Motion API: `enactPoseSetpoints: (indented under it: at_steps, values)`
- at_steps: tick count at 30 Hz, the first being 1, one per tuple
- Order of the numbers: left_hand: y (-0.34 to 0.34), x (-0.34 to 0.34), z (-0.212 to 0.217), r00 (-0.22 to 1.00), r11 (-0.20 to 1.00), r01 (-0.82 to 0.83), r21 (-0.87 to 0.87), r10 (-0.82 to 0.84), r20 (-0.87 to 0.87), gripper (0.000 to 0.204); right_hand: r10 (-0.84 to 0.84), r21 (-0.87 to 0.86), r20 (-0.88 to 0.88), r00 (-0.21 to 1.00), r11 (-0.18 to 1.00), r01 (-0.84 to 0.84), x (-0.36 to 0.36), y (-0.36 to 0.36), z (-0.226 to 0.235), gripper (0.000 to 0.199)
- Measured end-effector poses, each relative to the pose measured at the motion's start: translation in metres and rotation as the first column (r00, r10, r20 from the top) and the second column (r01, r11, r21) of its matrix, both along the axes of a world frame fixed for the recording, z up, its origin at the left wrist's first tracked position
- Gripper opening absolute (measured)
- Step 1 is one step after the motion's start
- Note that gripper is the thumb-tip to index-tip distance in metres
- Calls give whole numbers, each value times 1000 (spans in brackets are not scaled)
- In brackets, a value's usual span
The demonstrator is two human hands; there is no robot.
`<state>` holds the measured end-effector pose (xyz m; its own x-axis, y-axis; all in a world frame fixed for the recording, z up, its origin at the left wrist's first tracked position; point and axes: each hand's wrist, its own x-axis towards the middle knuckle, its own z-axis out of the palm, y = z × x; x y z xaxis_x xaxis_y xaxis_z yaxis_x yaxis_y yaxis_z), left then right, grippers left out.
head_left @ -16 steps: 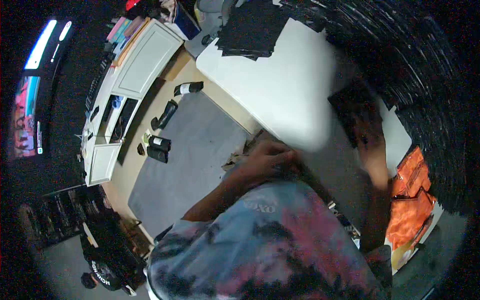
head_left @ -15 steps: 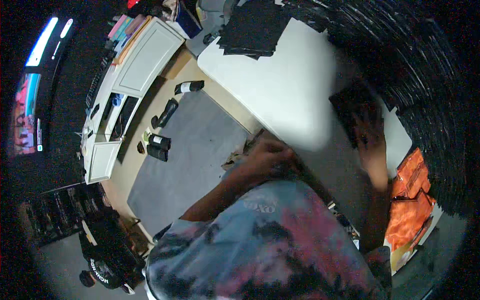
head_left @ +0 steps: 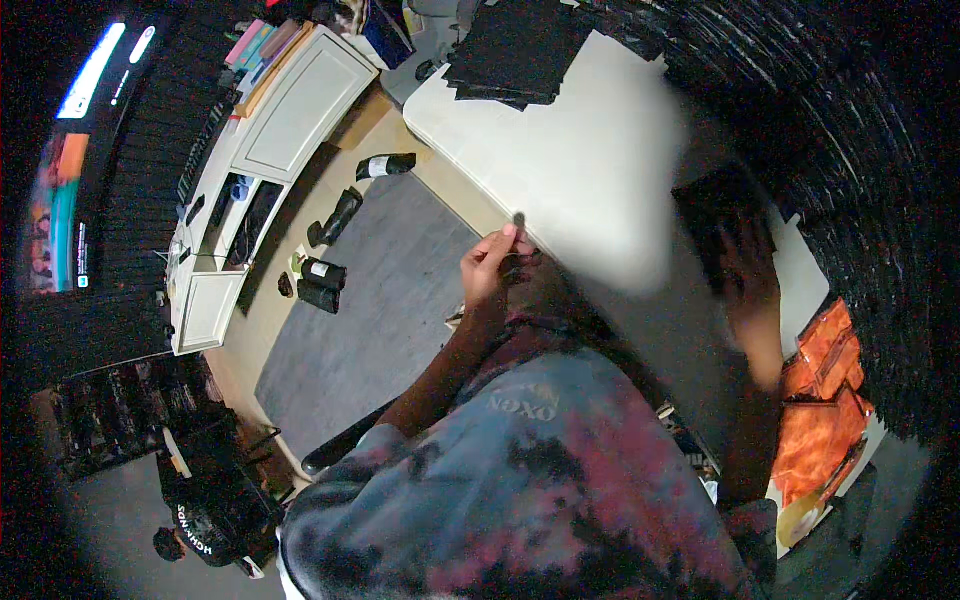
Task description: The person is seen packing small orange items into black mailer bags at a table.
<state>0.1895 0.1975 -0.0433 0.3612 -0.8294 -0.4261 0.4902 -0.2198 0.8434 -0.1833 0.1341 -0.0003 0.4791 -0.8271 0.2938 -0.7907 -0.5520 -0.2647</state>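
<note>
My left hand (head_left: 490, 268) is raised at the near edge of the white table (head_left: 570, 140). Its thumb and fingertips pinch a small dark piece (head_left: 519, 219), too small to name. On the right, my right hand (head_left: 745, 270) lies in shadow with its fingers stretched out over a black sheet (head_left: 712, 215) on the table. A stack of thin black sheets (head_left: 520, 52) rests on the table's far part.
Orange shiny packets (head_left: 822, 440) lie at the right. Dark glossy ridged material (head_left: 870, 150) curves along the right side. A white cabinet (head_left: 300, 100) stands left, with black rolled bundles (head_left: 320, 285) near a grey mat (head_left: 365, 290). A black garment (head_left: 215, 510) is at lower left.
My left hand has risen from my lap to the table edge, where the small dark piece now shows in its fingertips. My right hand stays over the black sheet.
</note>
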Motion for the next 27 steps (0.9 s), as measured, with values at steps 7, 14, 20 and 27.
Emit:
enactPoseSetpoints:
  at_steps: [7, 14, 20, 27]
  values:
    - [-8, -7, 32, 956, 997, -1, 82, -23, 293, 19, -30, 4, 75, 997, 1000, 29, -8, -1, -10, 43]
    - [-27, -43, 82, 808, 727, 488, -483, -166, 566, 11, -135, -45, 64, 989, 989, 138, -16, 13, 10, 41]
    - [-108, -110, 92, 402, 61, 839, -540, -738, 542, 20, -197, 117, 42, 980, 975, 191, -11, 14, 42, 45]
    - [-199, -201, 82, -113, -373, 820, -434, -849, 516, 18, -289, 134, 214, 933, 955, 265, -14, 21, 18, 50]
